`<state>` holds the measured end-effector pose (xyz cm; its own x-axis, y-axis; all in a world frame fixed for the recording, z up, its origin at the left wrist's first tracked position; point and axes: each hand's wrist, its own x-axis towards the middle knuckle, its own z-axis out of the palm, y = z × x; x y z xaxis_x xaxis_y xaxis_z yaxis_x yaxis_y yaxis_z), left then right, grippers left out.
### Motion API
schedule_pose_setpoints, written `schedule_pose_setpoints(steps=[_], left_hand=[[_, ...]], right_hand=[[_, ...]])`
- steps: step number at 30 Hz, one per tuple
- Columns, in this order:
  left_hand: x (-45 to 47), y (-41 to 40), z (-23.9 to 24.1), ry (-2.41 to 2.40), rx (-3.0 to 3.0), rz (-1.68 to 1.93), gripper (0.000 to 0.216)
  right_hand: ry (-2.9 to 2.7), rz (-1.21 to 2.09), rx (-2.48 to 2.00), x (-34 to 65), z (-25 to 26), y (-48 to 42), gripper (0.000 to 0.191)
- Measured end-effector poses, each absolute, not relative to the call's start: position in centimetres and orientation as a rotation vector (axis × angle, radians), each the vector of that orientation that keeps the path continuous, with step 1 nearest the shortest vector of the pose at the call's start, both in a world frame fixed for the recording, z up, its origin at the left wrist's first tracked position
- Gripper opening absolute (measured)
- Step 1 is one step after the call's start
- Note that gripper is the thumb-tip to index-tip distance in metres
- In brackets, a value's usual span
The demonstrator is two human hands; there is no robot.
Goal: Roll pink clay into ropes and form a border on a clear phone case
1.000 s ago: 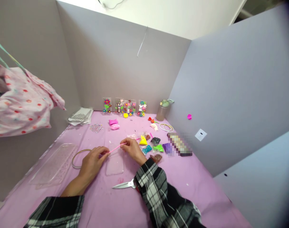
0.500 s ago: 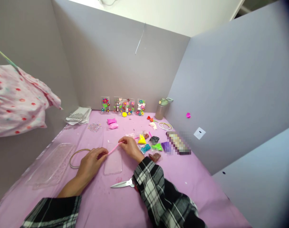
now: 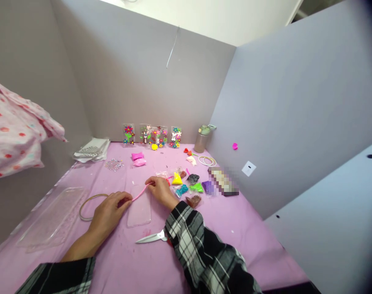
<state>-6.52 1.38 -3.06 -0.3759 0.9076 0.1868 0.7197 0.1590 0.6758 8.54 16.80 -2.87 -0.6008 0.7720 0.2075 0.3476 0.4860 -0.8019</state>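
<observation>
Holding: you are pinching a thin pink strip (image 3: 140, 192), slightly curved, at both ends.
Left hand (image 3: 108, 212): closing on its lower end.
Right hand (image 3: 160, 190): gripping its upper end, just above the clear case (image 3: 139, 212).

Left hand (image 3: 108, 212) and right hand (image 3: 160, 190) pinch a pink clay strand (image 3: 139, 192) between them.

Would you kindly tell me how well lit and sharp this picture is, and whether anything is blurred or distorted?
Head view: soft, even light with faint shadows; the left hand, right hand and pink strip between them read clearly; a pixelated patch hides one item; wide-angle bending stretches the walls, and the right edge darkens.
</observation>
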Motion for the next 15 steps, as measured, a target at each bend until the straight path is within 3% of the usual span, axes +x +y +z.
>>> schedule_pose_setpoints(steps=[15], left_hand=[[-6.49,1.17,-2.79,2.188,1.51,1.008,0.02]], right_hand=[[-2.199,0.966,-0.913,8.66,-2.66,16.58,0.024]])
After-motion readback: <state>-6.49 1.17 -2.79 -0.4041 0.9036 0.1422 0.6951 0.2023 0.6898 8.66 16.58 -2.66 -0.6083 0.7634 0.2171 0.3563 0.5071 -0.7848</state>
